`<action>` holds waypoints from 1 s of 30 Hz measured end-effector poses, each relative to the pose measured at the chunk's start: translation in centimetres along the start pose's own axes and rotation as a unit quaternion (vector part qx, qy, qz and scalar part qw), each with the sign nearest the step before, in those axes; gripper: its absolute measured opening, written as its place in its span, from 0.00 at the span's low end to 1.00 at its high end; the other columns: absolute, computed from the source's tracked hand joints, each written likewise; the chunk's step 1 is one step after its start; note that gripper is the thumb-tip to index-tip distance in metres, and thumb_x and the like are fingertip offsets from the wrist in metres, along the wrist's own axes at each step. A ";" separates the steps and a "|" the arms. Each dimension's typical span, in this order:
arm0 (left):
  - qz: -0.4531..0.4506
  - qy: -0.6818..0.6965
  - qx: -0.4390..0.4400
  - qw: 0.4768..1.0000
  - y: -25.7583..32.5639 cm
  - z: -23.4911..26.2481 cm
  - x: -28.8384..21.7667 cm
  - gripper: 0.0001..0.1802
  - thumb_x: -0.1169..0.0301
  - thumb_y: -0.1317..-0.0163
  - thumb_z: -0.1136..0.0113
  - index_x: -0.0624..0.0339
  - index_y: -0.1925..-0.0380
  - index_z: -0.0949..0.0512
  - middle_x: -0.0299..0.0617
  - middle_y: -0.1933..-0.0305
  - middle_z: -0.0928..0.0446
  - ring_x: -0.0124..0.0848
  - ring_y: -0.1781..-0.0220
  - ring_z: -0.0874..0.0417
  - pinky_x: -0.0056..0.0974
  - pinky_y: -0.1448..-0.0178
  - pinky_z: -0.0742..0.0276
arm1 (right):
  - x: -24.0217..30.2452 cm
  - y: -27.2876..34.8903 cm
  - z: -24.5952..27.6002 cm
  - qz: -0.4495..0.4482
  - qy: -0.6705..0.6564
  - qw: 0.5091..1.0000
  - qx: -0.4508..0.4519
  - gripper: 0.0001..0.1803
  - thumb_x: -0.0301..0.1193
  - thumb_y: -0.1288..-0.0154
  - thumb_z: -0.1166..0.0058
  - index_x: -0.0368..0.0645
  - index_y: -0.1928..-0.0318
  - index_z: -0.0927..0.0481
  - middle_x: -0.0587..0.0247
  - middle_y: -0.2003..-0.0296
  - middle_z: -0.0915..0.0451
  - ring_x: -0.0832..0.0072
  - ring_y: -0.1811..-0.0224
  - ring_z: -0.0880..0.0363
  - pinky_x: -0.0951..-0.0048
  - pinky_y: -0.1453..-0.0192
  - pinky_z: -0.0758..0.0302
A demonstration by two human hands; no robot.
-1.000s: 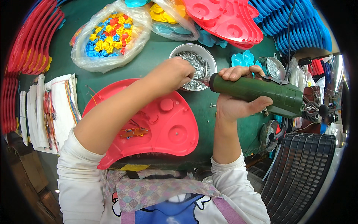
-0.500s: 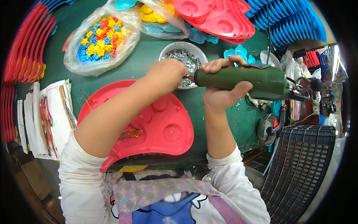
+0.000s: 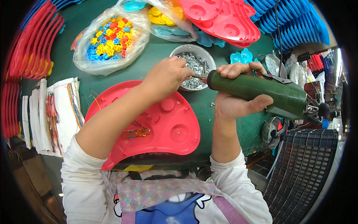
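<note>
My right hand (image 3: 238, 102) wraps around a green electric screwdriver (image 3: 261, 91), held with its bit pointing left and its rear end lower. The thumb lies along the near side and the fingers rest on top. My left hand (image 3: 167, 76) is closed in a pinch at the tip of the bit (image 3: 199, 77); whatever is between the fingertips is too small to make out. Both hands are by a white bowl (image 3: 212, 61) of small metal screws. Below my left forearm lies a red curved plastic panel (image 3: 156, 138), with a small brown strip (image 3: 137, 133) carrying coloured bits on it.
A clear bag (image 3: 82, 61) of coloured plastic stars lies at the far left. Red panels (image 3: 238, 26) and blue parts (image 3: 298, 24) are stacked at the back. White printed sheets (image 3: 63, 119) lie left, and a black crate (image 3: 298, 164) stands at the right.
The screwdriver's rear end has dipped toward me. My left fingers have drawn back from its nose, so more of the bit shows. The whole view has shifted slightly.
</note>
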State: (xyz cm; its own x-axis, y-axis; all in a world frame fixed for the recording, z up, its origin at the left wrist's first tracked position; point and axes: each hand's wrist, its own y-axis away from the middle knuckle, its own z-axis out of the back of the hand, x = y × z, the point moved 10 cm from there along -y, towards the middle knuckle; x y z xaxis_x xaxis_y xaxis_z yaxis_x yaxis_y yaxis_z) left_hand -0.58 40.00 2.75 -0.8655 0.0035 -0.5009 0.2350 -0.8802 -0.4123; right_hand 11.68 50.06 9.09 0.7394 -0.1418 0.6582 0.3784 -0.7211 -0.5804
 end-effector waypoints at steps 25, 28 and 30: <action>0.170 0.110 -0.043 0.978 10.8 5.7 2.0 0.08 0.79 0.42 0.31 0.62 0.62 0.15 0.45 0.64 0.17 0.43 0.59 0.16 0.43 0.53 0.19 | -2.7 5.6 -8.7 -0.120 -0.131 0.975 0.135 0.54 0.81 0.43 0.52 0.42 0.41 0.31 0.57 0.71 0.23 0.66 0.69 0.22 0.60 0.61 0.19; 0.218 0.134 -0.043 0.966 11.2 5.5 2.6 0.07 0.78 0.40 0.31 0.64 0.62 0.15 0.46 0.63 0.17 0.41 0.61 0.15 0.41 0.55 0.19 | -2.8 5.7 -8.7 -0.119 -0.127 0.975 0.139 0.53 0.80 0.43 0.51 0.42 0.41 0.32 0.57 0.70 0.22 0.66 0.69 0.21 0.60 0.60 0.19; 0.251 0.148 -0.040 0.956 11.5 5.3 3.0 0.07 0.78 0.40 0.31 0.64 0.61 0.15 0.46 0.63 0.18 0.39 0.62 0.15 0.39 0.56 0.20 | -2.8 5.6 -8.7 -0.119 -0.124 0.974 0.149 0.53 0.80 0.44 0.48 0.43 0.41 0.34 0.57 0.69 0.21 0.67 0.68 0.20 0.60 0.59 0.18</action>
State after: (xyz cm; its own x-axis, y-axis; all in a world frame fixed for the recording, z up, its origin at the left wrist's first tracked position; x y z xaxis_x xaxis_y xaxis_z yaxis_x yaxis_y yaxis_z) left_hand -2.86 27.37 0.55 -0.4747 -0.2647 -0.8394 0.6305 -0.7677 -0.1145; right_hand 6.85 40.49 8.17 0.7081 0.2002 0.6771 0.6737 -0.4788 -0.5630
